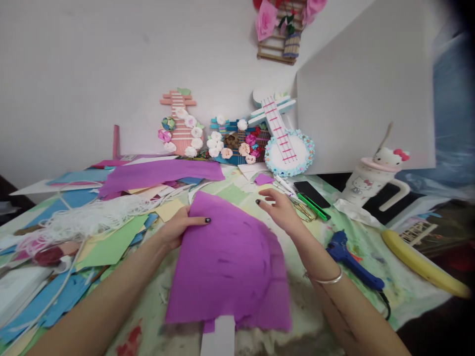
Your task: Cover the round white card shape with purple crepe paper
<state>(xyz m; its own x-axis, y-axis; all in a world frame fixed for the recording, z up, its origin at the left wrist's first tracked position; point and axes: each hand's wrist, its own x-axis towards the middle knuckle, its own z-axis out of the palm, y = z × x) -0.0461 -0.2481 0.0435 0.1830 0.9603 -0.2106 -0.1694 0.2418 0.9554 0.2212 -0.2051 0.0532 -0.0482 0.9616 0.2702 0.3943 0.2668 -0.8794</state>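
My left hand [183,225] is closed on the upper left edge of a purple crepe paper sheet [226,262], thumb on top and fingers behind it. A rounded outline shows under the paper, and a white strip [218,338] sticks out at its bottom edge; what lies beneath is hidden. My right hand [278,210], with a silver bangle on the wrist, is open beyond the sheet's upper right edge, its fingers apart and holding nothing. Gold-handled scissors [306,211] and a green utility knife [313,206] lie just past it.
A blue glue gun [354,259] lies at right, beside a banana [423,264] and a lidded tumbler [371,183]. Behind the knife is a black phone [311,194]. Coloured paper [115,242] and white cord [92,217] crowd the left. Decorated paper instruments [284,143] lean at the wall.
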